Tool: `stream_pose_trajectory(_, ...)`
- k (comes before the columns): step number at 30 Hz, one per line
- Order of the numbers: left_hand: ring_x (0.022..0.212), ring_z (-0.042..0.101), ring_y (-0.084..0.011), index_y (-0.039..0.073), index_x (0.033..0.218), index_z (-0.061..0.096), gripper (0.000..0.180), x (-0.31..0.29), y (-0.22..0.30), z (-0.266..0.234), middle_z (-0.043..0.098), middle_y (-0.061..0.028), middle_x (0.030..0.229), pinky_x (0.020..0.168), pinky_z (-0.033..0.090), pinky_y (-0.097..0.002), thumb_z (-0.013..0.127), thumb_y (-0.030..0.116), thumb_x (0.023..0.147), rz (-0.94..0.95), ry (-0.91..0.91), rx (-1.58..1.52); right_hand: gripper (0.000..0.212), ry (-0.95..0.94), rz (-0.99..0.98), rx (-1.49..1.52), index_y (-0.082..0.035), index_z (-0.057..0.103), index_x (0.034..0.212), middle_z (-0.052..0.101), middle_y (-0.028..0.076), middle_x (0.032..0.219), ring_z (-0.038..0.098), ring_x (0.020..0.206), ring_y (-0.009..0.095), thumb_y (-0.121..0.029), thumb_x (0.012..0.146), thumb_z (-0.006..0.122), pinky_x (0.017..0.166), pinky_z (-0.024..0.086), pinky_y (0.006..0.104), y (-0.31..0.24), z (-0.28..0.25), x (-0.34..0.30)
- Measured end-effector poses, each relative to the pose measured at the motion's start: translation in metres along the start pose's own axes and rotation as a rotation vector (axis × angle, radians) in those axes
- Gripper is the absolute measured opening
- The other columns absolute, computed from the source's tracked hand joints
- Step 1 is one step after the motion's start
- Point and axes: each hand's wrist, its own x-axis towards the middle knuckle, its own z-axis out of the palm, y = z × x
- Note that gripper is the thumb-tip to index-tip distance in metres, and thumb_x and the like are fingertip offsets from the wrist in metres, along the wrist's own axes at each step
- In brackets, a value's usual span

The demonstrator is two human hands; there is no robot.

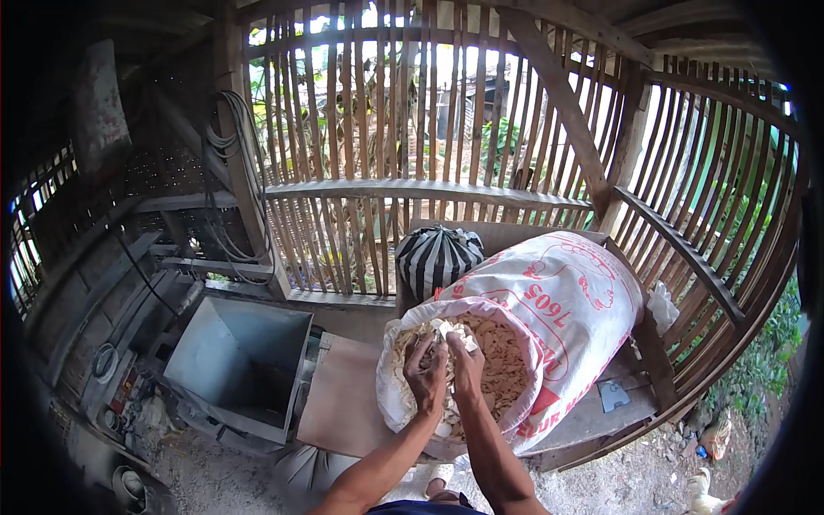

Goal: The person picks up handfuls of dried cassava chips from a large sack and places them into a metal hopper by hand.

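Observation:
My left hand [426, 374] and my right hand [466, 367] are cupped side by side over an open white sack [534, 365]. Between them they hold a heap of pale dried chips [450, 330], which rises above the fingertips. More of the same chips, cream to tan and broken into flat irregular pieces, fill the sack [506, 365] close to its rolled-down rim. Both forearms reach in from the lower edge. The palms and the undersides of the fingers are hidden.
A full white sack with red print [571, 300] leans behind the open one. Beside it stands a tied black-and-white striped bundle [438, 257]. To the left are a flat brown board [348, 395] and a square metal hopper [206, 343]. A slatted wooden wall [412, 190] closes the back.

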Motion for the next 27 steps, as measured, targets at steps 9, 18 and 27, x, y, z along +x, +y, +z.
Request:
stream_pose_trajectory(9,0.113,0.06,-0.0283,-0.005,0.118,0.067,0.031,0.069,0.094,-0.049,0.064,-0.0152,0.12,0.102,0.047,-0.0376,0.068,0.003,0.088,0.306,0.136,-0.024,0.061,-0.27,-0.049,0.18,0.007,0.047,0.14,0.066,0.011,0.117,0.062,0.1,0.015,-0.023,0.092,0.071,0.088,0.05,0.0276,-0.058,0.112,-0.003)
stream_pose_trajectory(18,0.102,0.067,-0.0235,-0.006,0.124,0.063,0.034,0.12,0.183,-0.187,0.067,-0.0161,0.119,0.09,0.056,-0.0342,0.064,0.01,0.093,0.319,0.449,-0.001,0.036,-0.773,0.106,0.557,0.0,0.06,0.122,0.068,0.002,0.097,0.062,0.083,0.007,-0.02,0.094,0.07,0.07,0.049,0.0226,-0.068,0.282,-0.078)
stream_pose_trajectory(27,0.1,0.065,-0.0234,-0.009,0.115,0.067,0.041,0.123,0.13,-0.287,0.069,-0.0184,0.112,0.089,0.051,-0.0346,0.067,0.022,0.089,0.093,0.463,0.434,0.046,-0.771,0.097,0.016,-0.002,0.068,0.115,0.074,0.011,0.104,0.069,0.094,0.018,-0.037,0.085,0.077,0.086,0.051,0.0338,0.029,0.308,-0.087)
